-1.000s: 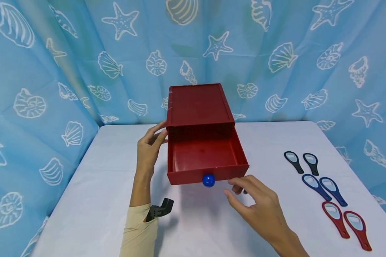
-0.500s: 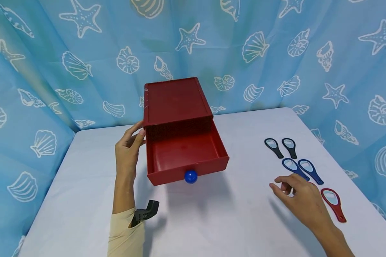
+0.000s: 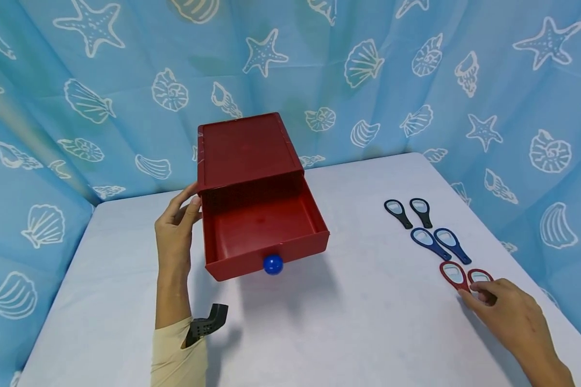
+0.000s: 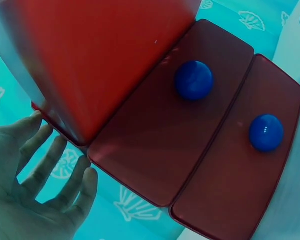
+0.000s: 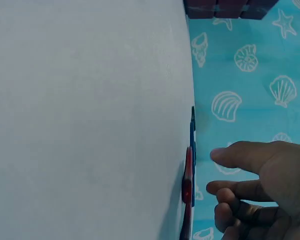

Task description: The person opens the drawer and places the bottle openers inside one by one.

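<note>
A dark red drawer cabinet stands left of centre in the head view, its top drawer pulled out with a bare interior and a round blue knob. My left hand rests against the cabinet's left side, fingers extended along it. Two lower drawers with blue knobs show closed in the left wrist view. My right hand hovers at the two red magnifying glasses, thumb and forefinger apart and the other fingers bent. It covers the handle of the right-hand red magnifying glass.
Two blue magnifying glasses and two black ones lie in pairs farther back on the white table. A blue shell-print curtain borders the table at the back and sides.
My right hand has moved right, from beside the open drawer's front to the red magnifying glasses. The head view has turned rightward. My left hand stays at the cabinet's side.
</note>
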The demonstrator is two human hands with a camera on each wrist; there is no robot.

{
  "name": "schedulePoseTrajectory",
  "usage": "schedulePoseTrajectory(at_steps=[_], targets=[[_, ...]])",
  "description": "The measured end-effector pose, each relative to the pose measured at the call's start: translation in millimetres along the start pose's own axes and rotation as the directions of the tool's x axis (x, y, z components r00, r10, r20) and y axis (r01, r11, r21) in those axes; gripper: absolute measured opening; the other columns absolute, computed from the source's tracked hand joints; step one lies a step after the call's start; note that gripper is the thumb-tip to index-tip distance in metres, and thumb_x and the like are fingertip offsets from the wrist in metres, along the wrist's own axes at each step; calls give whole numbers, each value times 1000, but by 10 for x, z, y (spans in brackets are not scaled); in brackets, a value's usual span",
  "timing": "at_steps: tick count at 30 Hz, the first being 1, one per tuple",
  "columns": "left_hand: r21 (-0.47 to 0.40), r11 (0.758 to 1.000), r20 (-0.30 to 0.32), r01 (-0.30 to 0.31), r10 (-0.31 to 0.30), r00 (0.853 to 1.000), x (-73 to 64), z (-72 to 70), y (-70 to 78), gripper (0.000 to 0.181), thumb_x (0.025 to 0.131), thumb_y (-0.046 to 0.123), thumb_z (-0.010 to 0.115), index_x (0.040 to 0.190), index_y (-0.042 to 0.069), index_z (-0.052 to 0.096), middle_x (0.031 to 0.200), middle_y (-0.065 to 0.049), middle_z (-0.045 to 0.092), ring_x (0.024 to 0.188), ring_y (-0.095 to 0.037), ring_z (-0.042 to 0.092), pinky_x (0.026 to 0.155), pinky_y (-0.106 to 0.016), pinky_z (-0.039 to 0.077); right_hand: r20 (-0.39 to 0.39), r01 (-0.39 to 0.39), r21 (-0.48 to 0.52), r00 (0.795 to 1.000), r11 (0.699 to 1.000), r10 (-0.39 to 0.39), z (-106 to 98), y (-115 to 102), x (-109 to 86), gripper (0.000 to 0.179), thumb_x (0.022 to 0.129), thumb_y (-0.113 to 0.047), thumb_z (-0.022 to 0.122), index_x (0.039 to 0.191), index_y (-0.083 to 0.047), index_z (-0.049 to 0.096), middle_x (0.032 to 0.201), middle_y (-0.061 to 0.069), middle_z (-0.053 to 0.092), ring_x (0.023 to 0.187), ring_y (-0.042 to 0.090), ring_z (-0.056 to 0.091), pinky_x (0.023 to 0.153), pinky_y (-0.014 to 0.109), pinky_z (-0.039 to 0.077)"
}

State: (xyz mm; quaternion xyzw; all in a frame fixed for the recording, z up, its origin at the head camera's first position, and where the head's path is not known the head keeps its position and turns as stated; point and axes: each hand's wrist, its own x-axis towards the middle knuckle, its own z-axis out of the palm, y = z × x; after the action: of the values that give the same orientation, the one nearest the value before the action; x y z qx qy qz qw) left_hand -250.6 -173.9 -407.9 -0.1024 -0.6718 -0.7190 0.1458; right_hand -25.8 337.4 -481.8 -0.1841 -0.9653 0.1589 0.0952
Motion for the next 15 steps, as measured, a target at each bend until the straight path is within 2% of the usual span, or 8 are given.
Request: schedulePoseTrajectory(at_steps=[3,7,10,15], targets=[[5,1000,-2,-2,2,1000,7,16,1,40,96,30,68,135,22,65,133,-3,62,115,-26,60,97,-32,51,37,-27,-23,999,999,28,-9,70,-8,36,79,-31,85,83,3,72,72,7,55,68,27,52,57,49,52],[-6,1000,10,-6,6,1000,15,42,-1,41,96,29,68,136,22,65,134,-4,62,116,-27,60,98,-33,51,96,-57,-44,994,997,61,-1,132,-17,41,78,-34,85,88,5,74,72,7,56,69,27,53,58,51,53],[-3,1000,15,6,-6,1000,6,46,5,41,96,29,68,136,22,65,134,-4,62,115,-27,60,100,-35,50,106,-92,-43,990,995,96,23,150,-14,39,78,-32,86,84,4,72,74,12,59,68,30,55,59,53,54],[12,1000,-7,8,-8,1000,-13,50,9,40,96,30,68,135,23,65,133,-3,63,114,-26,61,99,-35,50,54,-141,-12,988,990,141,66,166,-42,31,77,-29,83,76,-1,70,72,9,56,67,27,52,53,40,48]])
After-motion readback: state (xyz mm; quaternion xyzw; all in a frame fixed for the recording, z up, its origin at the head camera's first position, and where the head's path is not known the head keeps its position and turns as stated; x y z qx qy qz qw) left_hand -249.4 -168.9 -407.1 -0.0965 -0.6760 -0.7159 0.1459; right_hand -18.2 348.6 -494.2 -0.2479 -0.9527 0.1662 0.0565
